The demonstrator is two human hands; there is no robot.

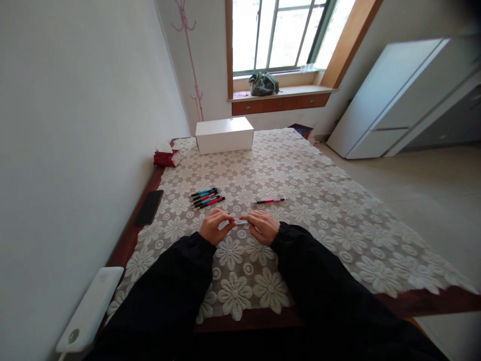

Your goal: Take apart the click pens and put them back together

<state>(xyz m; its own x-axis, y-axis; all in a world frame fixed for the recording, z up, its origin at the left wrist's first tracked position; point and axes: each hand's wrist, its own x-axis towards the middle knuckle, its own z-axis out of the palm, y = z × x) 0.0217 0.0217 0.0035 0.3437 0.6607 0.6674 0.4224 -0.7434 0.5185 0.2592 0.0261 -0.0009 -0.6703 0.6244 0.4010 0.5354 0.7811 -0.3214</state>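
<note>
Both hands are meeting over the middle of the table, which is covered with a white lace cloth with a flower pattern (pixel 319 200). Between them a thin, pale, pen-like stick (pixel 241 222) is lying with its long axis running left to right, so each end is pointing into one hand. The left hand (pixel 215 226) is curling its fingers around the left end, and the right hand (pixel 265 226) is pinching the right end with the fingertips bent down; both are gripping the stick, not resting loose, though the exact finger contact is too small to see well. The two hands are equally near to it, one at each end, and both sleeves are black. The stick is hanging just above the cloth or touching it; I cannot tell which. A single pink and black slim pen (pixel 271 201) is lying alone beyond the right hand, also pointing left to right. A small group of pink and teal pens with black ends (pixel 207 197) is lying side by side beyond the left hand. Farther away a white rectangular cardboard box (pixel 224 134) is standing, and a black flat phone (pixel 149 207) is resting on the wooden edge on the left side.
</note>
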